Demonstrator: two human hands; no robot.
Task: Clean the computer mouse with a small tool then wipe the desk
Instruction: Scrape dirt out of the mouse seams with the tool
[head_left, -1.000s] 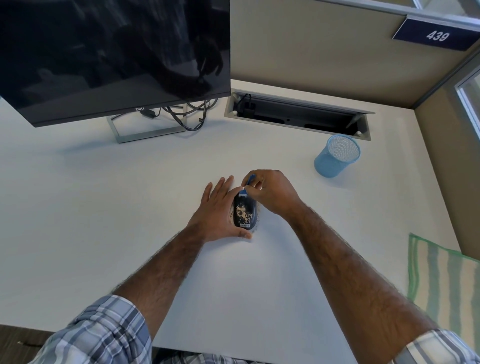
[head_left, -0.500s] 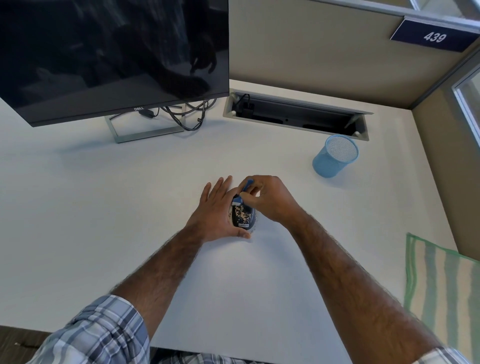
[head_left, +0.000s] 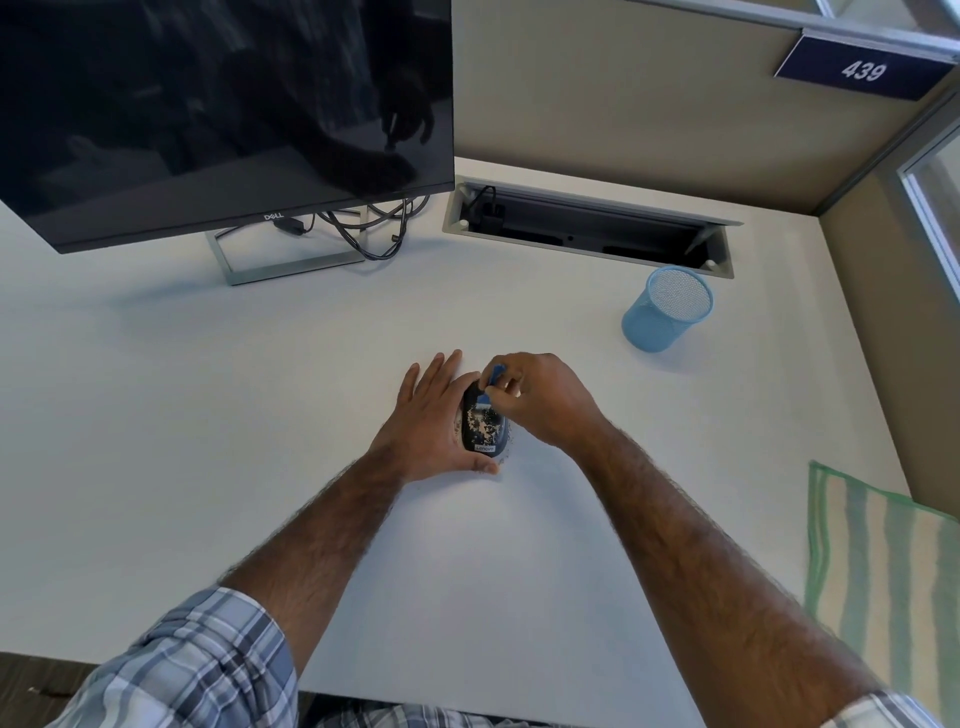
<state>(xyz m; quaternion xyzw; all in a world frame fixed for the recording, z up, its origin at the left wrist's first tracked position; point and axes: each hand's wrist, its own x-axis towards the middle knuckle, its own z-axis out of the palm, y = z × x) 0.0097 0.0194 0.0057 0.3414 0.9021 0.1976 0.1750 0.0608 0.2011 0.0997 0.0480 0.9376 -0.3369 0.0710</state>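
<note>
A black computer mouse (head_left: 484, 427) speckled with pale crumbs lies in the middle of the white desk (head_left: 208, 415). My left hand (head_left: 426, 421) rests flat against its left side, thumb curled under its near end, steadying it. My right hand (head_left: 540, 402) pinches a small blue brush (head_left: 493, 378) and holds its tip on the front part of the mouse. Fine dark grains lie on the desk just right of the mouse. A green and white striped cloth (head_left: 883, 587) lies at the desk's right edge.
A dark Dell monitor (head_left: 218, 114) on a metal stand fills the back left, cables bunched behind it. An open cable tray (head_left: 587, 228) is sunk into the desk at the back. A blue mesh pen cup (head_left: 667, 309) stands back right. Partition walls close the back and right.
My right hand has worked the brush in small strokes over the front of the mouse, shifting slightly. The left hand and mouse have stayed in place.
</note>
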